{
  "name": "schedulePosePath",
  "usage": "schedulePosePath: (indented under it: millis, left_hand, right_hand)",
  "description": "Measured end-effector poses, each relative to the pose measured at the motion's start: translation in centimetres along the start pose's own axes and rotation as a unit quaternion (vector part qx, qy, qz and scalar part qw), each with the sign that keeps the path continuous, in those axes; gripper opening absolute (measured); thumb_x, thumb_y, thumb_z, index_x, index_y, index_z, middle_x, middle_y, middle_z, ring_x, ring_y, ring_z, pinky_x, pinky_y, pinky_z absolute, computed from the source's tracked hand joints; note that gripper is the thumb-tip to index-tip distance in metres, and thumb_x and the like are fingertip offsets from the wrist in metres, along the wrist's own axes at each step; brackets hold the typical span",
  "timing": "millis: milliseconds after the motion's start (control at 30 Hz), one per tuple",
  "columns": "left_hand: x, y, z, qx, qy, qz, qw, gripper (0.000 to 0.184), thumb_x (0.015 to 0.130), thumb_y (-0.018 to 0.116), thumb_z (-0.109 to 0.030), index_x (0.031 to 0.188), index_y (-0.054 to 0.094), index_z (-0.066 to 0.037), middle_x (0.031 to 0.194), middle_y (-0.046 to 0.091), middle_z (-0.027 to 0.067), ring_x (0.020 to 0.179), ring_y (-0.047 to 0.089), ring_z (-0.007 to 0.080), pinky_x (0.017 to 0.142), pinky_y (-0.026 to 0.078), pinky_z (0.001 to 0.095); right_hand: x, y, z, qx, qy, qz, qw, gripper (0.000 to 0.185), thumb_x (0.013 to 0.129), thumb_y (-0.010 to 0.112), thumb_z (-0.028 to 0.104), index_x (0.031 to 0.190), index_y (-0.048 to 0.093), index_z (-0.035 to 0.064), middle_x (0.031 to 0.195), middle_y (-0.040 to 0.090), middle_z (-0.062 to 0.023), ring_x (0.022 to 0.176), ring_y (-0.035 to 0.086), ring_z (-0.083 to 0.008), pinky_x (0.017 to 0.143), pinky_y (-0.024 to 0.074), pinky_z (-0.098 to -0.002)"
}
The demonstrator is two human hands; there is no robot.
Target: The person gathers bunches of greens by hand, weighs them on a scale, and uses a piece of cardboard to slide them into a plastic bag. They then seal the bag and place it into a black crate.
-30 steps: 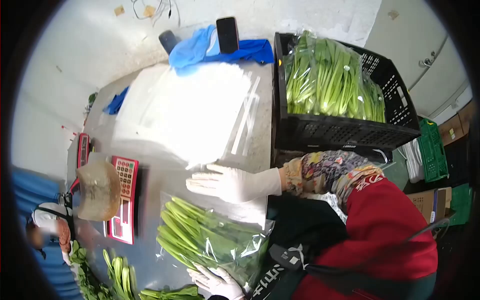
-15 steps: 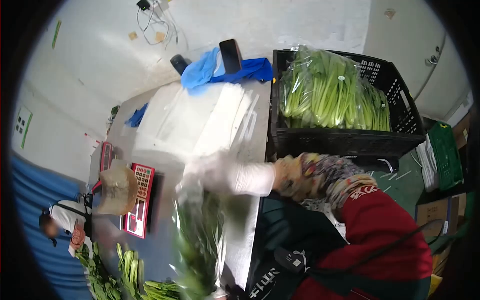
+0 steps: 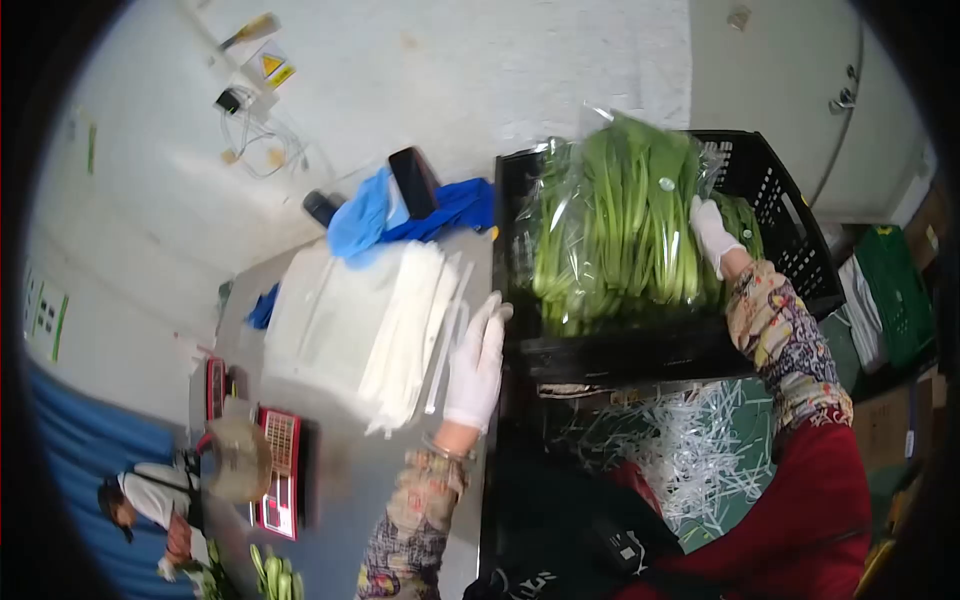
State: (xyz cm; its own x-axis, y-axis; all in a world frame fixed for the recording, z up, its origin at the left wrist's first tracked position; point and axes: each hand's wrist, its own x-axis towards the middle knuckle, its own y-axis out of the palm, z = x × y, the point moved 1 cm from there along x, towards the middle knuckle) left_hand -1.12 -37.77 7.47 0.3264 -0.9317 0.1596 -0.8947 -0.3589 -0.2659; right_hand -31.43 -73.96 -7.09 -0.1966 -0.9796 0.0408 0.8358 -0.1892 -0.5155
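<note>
My left hand (image 3: pixel 478 372), in a white glove, hovers at the table edge beside the black crate's near-left corner. Its fingers are stretched out and it holds nothing. My right hand (image 3: pixel 712 236), gloved too, is at the right edge of a clear bag of leafy greens (image 3: pixel 640 220) in the black plastic crate (image 3: pixel 640 362). Its fingers are closed against the bag's side; the fingertips are partly hidden. Other bagged greens (image 3: pixel 555 250) lie to the left in the crate, and more (image 3: pixel 742 225) show behind my right hand.
White plastic bags (image 3: pixel 400 335) lie stacked on the metal table (image 3: pixel 370 500). Beyond are a blue cloth (image 3: pixel 460 212), a phone (image 3: pixel 412 182) and a red scale (image 3: pixel 280 470). Loose greens (image 3: pixel 275 572) lie at the lower left, near another person (image 3: pixel 155 495). White strips (image 3: pixel 690 450) litter the floor.
The blurred bag of greens over the table is gone from there. My right hand has moved right to the crate, where a bag now lies on top. My left hand has come up to the crate.
</note>
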Motion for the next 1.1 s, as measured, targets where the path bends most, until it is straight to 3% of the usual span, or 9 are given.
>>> schedulePosePath:
  millis: [33,333,533,667,767,900,933,1033,1100]
  left_hand:
    - [3.6,1.5,0.9,0.011,-0.008,0.019,1.0,0.041,0.098,0.042,-0.021,0.133,0.043,0.002,0.123,0.057,0.0187,0.118,0.052,0.0225,0.1,0.037,0.0291]
    - [21.2,9.7,16.8,0.286,-0.141,0.132,0.939,0.07,0.085,0.061,-0.038,0.135,0.036,0.004,0.13,0.05,0.0233,0.119,0.05,0.0309,0.099,0.038,0.0333]
    - [19.2,11.1,13.1,0.398,-0.161,0.199,0.881,0.046,0.081,0.062,-0.034,0.1,0.062,0.008,0.103,0.061,0.029,0.1,0.06,0.0398,0.084,0.049,0.0416]
    - [16.9,10.0,12.2,0.446,-0.153,0.412,0.779,0.043,0.088,0.049,-0.036,0.095,0.065,0.003,0.099,0.063,0.0261,0.091,0.064,0.0362,0.08,0.05,0.0408]
    - [14.7,8.6,10.4,0.312,-0.302,0.341,0.834,0.052,0.09,0.048,-0.041,0.095,0.063,0.008,0.081,0.067,0.021,0.072,0.068,0.0302,0.073,0.052,0.0359]
    - [12.0,7.3,9.0,0.273,-0.219,0.255,0.901,0.047,0.087,0.056,-0.039,0.108,0.059,0.004,0.091,0.067,0.0192,0.078,0.068,0.0273,0.073,0.052,0.0351]
    - [10.4,7.1,7.9,0.243,-0.216,0.187,0.927,0.041,0.089,0.057,-0.031,0.115,0.056,0.001,0.097,0.066,0.0175,0.08,0.068,0.0242,0.072,0.053,0.0339]
    - [5.0,5.0,2.5,0.115,-0.096,0.098,0.984,0.037,0.09,0.059,-0.021,0.123,0.053,-0.004,0.107,0.065,0.0165,0.087,0.067,0.0201,0.078,0.053,0.0303]
    - [-0.1,2.5,0.7,0.073,0.028,0.043,0.996,0.035,0.089,0.06,-0.017,0.121,0.055,-0.003,0.107,0.065,0.0157,0.091,0.066,0.0211,0.081,0.052,0.0304]
  right_hand:
    - [0.7,0.2,-2.4,-0.123,-0.04,-0.048,0.99,0.052,0.093,0.041,0.041,0.106,0.051,-0.0081,0.096,0.06,-0.0332,0.089,0.059,-0.048,0.075,0.0475,-0.0514]
    - [-6.4,-2.8,7.5,-0.123,-0.057,0.009,0.991,0.066,0.094,0.038,0.045,0.138,0.027,-0.0032,0.101,0.06,-0.0315,0.097,0.057,-0.045,0.084,0.0441,-0.0485]
    - [-5.6,-2.7,5.5,-0.226,-0.053,0.113,0.966,0.061,0.095,0.038,0.039,0.138,0.027,-0.0025,0.1,0.06,-0.0314,0.098,0.057,-0.044,0.086,0.0434,-0.0488]
    - [-4.6,-5.4,5.6,-0.349,-0.027,0.13,0.928,0.051,0.094,0.039,0.035,0.128,0.041,-0.0022,0.103,0.06,-0.0301,0.1,0.057,-0.0427,0.087,0.0434,-0.0488]
    - [-2.8,-6.3,3.1,-0.385,-0.031,0.089,0.918,0.048,0.094,0.039,0.033,0.13,0.041,0.0006,0.104,0.06,-0.0291,0.1,0.058,-0.0419,0.084,0.045,-0.048]
    - [-5.6,-7.2,7.1,-0.308,-0.129,-0.113,0.936,0.042,0.095,0.042,0.026,0.127,0.045,-0.0005,0.116,0.056,-0.0242,0.099,0.058,-0.0405,0.087,0.0463,-0.0441]
    - [-6.3,-6.7,7.8,-0.253,-0.247,-0.172,0.919,0.041,0.094,0.045,0.021,0.13,0.043,-0.0004,0.12,0.052,-0.023,0.103,0.055,-0.0395,0.088,0.0462,-0.0412]
    - [-12.5,-5.2,12.9,-0.134,-0.434,-0.015,0.891,0.047,0.091,0.053,0.02,0.135,0.042,0.0102,0.134,0.044,-0.0188,0.128,0.038,-0.0356,0.104,0.0343,-0.042]
    - [-15.0,-4.1,14.1,-0.333,-0.421,0.124,0.835,0.051,0.087,0.056,0.017,0.137,0.042,0.0163,0.143,0.037,-0.0126,0.134,0.03,-0.0335,0.108,0.0294,-0.0438]
